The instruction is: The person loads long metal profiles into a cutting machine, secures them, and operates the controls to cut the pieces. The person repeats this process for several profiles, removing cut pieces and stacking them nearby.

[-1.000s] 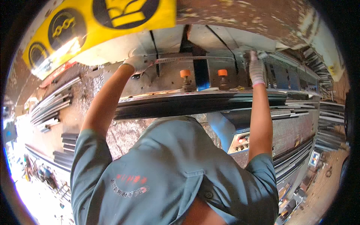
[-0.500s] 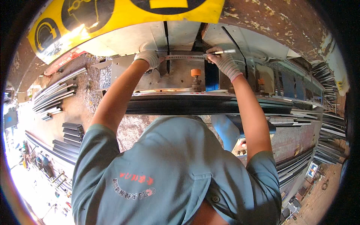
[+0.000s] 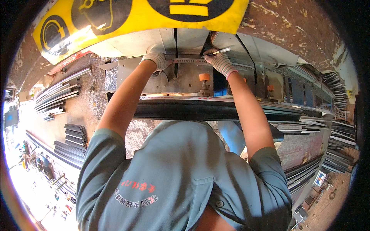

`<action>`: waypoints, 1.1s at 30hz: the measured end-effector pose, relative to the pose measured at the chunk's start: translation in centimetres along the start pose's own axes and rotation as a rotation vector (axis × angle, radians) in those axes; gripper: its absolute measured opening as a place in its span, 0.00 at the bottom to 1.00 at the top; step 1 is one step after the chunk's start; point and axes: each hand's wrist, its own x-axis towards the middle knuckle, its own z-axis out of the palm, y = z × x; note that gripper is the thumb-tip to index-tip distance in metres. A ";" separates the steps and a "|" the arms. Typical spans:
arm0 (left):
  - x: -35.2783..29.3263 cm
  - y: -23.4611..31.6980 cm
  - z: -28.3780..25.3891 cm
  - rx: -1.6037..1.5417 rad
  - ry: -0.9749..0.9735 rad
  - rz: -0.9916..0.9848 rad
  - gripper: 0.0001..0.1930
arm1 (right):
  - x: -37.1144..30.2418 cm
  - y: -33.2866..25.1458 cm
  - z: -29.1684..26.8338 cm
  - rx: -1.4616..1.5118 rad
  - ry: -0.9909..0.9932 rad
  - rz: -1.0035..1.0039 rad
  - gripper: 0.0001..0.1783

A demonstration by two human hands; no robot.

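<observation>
My left hand [image 3: 156,61], in a striped glove, rests on the metal machine bed [image 3: 154,81] at the left end of a thin measuring strip [image 3: 190,61] with printed graduations. Its fingers are closed at that end. My right hand [image 3: 219,63], gloved the same way, is at the strip's right side. A slim pen [image 3: 221,50] with a pale barrel is held in its fingers, tip pointing left toward the strip. Whether the right fingers also touch the strip is hard to make out. A narrow dark slot [image 3: 176,50] crosses the bed between my hands.
Orange-topped clamps [image 3: 204,78] stand on the bed's near side. Long black profiles [image 3: 185,109] lie along the front edge, before my body. A yellow sign [image 3: 135,19] hangs above. Stacked profiles sit at left [image 3: 75,138] and right [image 3: 335,134].
My right hand has moved left with the pen, closer to my left hand. The left hand stays at the strip's end; the whole view has shifted slightly.
</observation>
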 end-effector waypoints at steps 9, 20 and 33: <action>0.9 -0.3 0.1 0.098 -0.006 0.072 0.37 | -0.1 -0.2 0.0 -0.079 -0.006 -0.067 0.12; 0.9 0.3 -0.7 0.122 -0.098 0.011 0.39 | 0.4 0.3 0.5 -0.031 -0.025 -0.078 0.15; 0.2 0.9 -1.4 0.110 -0.114 0.018 0.28 | 0.8 0.5 0.7 -0.039 -0.017 -0.031 0.09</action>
